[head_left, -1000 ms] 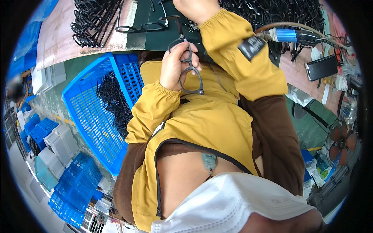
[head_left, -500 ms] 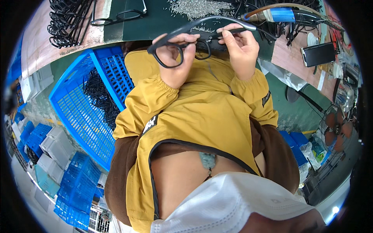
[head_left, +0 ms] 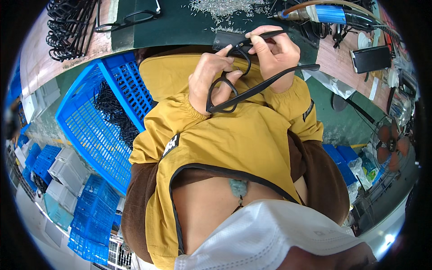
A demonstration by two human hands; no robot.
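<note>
Both my hands hold a black eyeglass frame (head_left: 247, 95) in front of me, just off the table's edge. My left hand (head_left: 209, 76) is closed around the front of the frame, with its fingers at the rims and bridge. My right hand (head_left: 276, 54) pinches the far temple near its hinge. The other temple swings out toward me and to the right, below my right hand. Beside the fingers, at the table's edge, sits a small dark block (head_left: 221, 41). A heap of tiny silvery screw-like pieces (head_left: 227, 9) lies beyond it on the green mat (head_left: 175, 29).
At the far left lie a stack of black frames (head_left: 69, 31) and a single pair of glasses (head_left: 130, 20). A blue-bodied power screwdriver (head_left: 330, 15) and a dark phone-like device (head_left: 372, 59) are at right. A blue basket (head_left: 87, 121) holds black parts; a fan (head_left: 391, 146) stands right.
The eyeglass frame has been turned and tilted; its near temple swung from above my hands to below them, toward me. My left hand moved slightly toward me, and the dark block is more exposed.
</note>
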